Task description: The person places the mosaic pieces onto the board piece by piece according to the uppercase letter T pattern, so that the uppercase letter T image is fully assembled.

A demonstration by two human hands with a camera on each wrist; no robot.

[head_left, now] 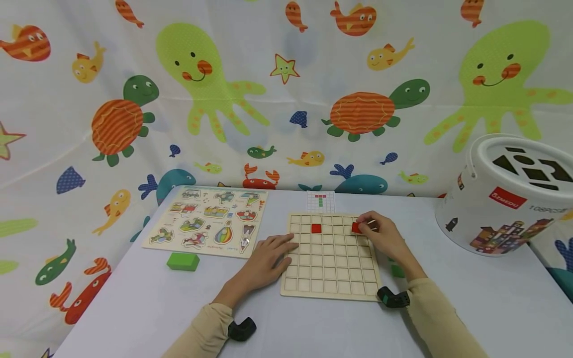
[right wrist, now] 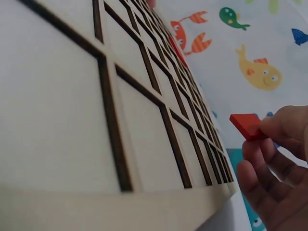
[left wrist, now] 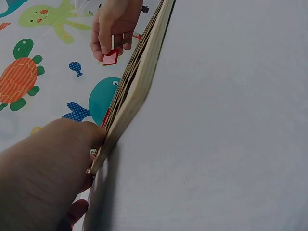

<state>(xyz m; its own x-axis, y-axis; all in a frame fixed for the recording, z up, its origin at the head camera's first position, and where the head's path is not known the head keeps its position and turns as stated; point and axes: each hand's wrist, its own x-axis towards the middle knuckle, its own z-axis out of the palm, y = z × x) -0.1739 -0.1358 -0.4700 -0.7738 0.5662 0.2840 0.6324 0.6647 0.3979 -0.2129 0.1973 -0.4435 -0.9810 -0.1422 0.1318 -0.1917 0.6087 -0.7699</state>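
A wooden grid board (head_left: 330,261) lies flat on the table, with one red square tile (head_left: 316,228) in a cell of its upper left part. My left hand (head_left: 266,261) rests at the board's left edge, fingers extended and touching it. Between thumb and fingertips, my right hand (head_left: 384,236) pinches another red square tile (head_left: 355,227) over the board's upper right corner. The right wrist view shows this held tile (right wrist: 246,126) tilted and apart from the board. Behind the board lies a small pattern card (head_left: 321,202) printed with red and green squares.
To the left lies a picture puzzle board (head_left: 208,221), with a green block (head_left: 183,261) in front of it. Green pieces (head_left: 397,270) lie partly hidden beside my right forearm. A white lidded bucket (head_left: 506,199) stands at the right. A patterned cloth hangs behind the table.
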